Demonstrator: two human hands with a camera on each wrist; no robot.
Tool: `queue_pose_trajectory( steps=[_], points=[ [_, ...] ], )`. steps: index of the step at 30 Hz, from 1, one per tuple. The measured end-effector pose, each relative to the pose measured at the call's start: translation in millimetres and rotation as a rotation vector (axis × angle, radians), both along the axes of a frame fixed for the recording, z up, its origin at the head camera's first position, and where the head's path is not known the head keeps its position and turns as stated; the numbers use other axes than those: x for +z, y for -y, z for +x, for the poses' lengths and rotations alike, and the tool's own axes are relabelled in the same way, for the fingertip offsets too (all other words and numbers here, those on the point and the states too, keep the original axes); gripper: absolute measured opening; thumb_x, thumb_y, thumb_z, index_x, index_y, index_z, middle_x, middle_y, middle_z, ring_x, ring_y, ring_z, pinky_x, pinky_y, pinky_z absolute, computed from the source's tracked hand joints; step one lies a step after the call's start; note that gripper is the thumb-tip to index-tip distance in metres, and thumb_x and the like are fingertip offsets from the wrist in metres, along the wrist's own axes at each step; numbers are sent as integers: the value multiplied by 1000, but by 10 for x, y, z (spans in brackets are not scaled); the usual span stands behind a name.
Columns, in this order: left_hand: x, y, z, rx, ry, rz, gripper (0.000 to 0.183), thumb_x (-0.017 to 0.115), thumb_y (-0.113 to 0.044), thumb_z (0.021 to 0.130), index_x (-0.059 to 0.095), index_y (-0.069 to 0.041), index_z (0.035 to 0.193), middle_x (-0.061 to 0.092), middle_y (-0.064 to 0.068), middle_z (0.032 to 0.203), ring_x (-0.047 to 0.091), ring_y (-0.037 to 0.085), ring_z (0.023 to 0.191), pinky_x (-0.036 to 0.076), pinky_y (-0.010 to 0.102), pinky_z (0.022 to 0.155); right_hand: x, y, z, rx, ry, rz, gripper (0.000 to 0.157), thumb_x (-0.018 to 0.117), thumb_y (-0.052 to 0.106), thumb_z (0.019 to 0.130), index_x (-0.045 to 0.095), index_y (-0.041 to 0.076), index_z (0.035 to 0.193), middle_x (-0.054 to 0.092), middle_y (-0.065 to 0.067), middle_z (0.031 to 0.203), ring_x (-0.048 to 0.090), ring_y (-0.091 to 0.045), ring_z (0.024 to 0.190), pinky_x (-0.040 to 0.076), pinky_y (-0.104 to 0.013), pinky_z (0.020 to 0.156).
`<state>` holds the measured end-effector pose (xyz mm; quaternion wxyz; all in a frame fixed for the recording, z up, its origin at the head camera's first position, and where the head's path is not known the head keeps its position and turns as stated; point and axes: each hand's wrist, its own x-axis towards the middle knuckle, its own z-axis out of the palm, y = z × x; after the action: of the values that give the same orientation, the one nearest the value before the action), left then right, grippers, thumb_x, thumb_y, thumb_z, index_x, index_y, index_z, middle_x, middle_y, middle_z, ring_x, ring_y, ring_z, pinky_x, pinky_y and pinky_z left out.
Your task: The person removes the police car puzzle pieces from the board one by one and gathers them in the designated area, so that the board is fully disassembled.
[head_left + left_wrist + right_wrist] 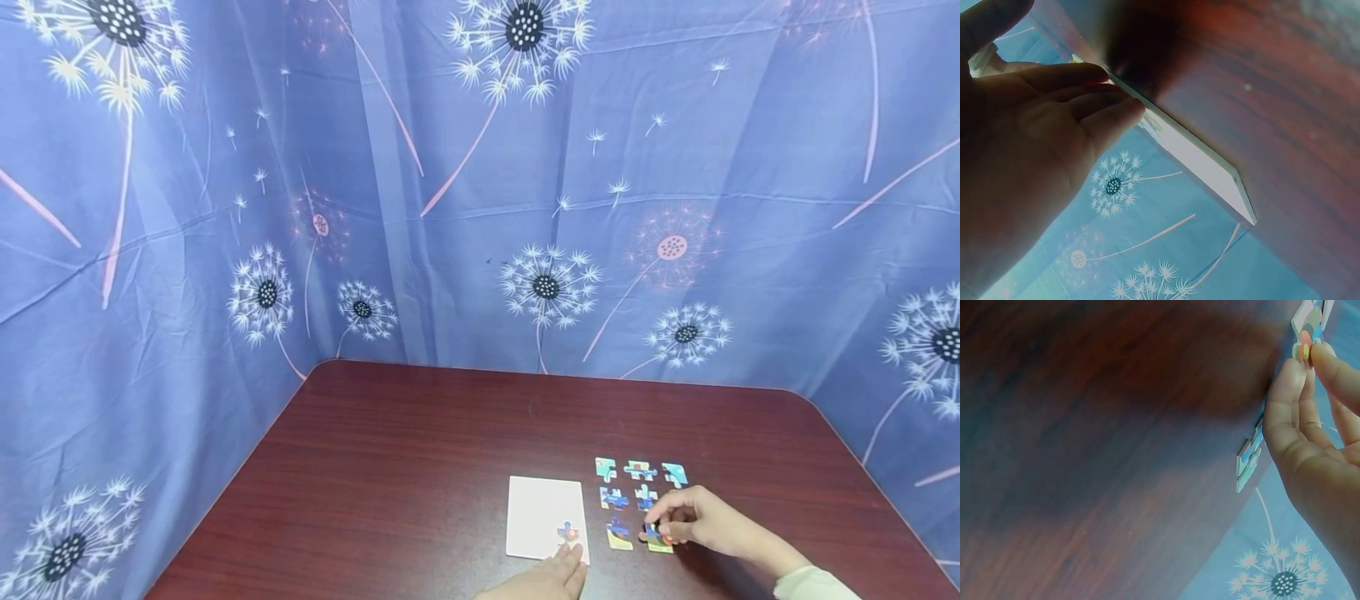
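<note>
A white square puzzle board (542, 517) lies on the table, with one colourful jigsaw piece (567, 531) at its lower right. My left hand (546, 577) touches the board's near edge with straight fingers, also visible along the board (1200, 153) in the left wrist view. To the right, my right hand (701, 521) pinches a jigsaw piece (1305, 347) between thumb and fingertips, at the near right of a group of loose pieces. Among them are a blue-and-yellow piece (619, 535) and a blue piece (613, 498). The fingers partly hide the pinched piece.
The dark red wooden table (390, 467) has rounded far corners. A blue curtain (465, 275) with dandelion prints hangs behind it and along both sides. More loose pieces, including a corner piece (674, 475), lie beyond my right hand.
</note>
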<state>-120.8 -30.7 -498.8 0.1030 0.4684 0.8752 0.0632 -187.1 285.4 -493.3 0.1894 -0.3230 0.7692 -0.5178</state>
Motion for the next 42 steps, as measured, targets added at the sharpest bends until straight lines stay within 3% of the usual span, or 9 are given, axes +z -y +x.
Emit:
queue_pose_trajectory(
  steps=[10, 26, 32, 34, 37, 42],
  points=[
    [-27, 6, 10, -6, -16, 1, 65, 28, -47, 103, 46, 5, 139, 40, 19, 148, 35, 26, 138, 34, 26, 108, -32, 10, 21, -53, -47, 44, 15, 60, 0, 91, 67, -6, 102, 61, -14, 77, 51, 0, 62, 47, -25, 49],
    [-49, 14, -14, -39, -29, -11, 65, 32, -47, 102, 42, 4, 142, 35, 19, 150, 33, 27, 139, 35, 27, 107, -52, 13, 43, -65, -118, 34, 14, 64, 4, 90, 68, -4, 101, 62, -13, 84, 55, 1, 65, 48, -23, 50],
    [3, 40, -20, -78, -202, -44, 63, 33, -49, 101, 42, -3, 143, 38, 15, 150, 35, 27, 138, 42, 28, 101, 20, 64, 38, -80, -168, 41, 13, 63, 3, 91, 69, -5, 99, 68, -14, 92, 61, -4, 72, 52, -27, 55],
    [61, 66, -21, -58, -206, -43, 66, 35, -53, 100, 40, -5, 145, 36, 14, 151, 32, 28, 140, 44, 32, 100, 51, 99, 31, -100, -174, 64, 13, 62, 4, 91, 69, -3, 100, 69, -13, 94, 60, -4, 74, 51, -26, 57],
    [172, 117, -26, 17, -119, -20, 76, 42, -60, 94, 36, -7, 148, 30, 12, 154, 26, 30, 142, 41, 41, 104, 86, 165, 28, -125, -187, 99, 14, 62, 8, 92, 70, 0, 101, 69, -12, 96, 59, -2, 75, 50, -24, 58],
    [258, 218, -95, 104, -106, -4, 73, 56, -48, 92, 33, -9, 149, 29, 11, 155, 24, 29, 143, 32, 43, 111, 109, 312, 31, -134, -183, 93, 16, 61, 10, 93, 67, 0, 104, 67, -11, 91, 60, -5, 77, 50, -25, 61]
  ],
)
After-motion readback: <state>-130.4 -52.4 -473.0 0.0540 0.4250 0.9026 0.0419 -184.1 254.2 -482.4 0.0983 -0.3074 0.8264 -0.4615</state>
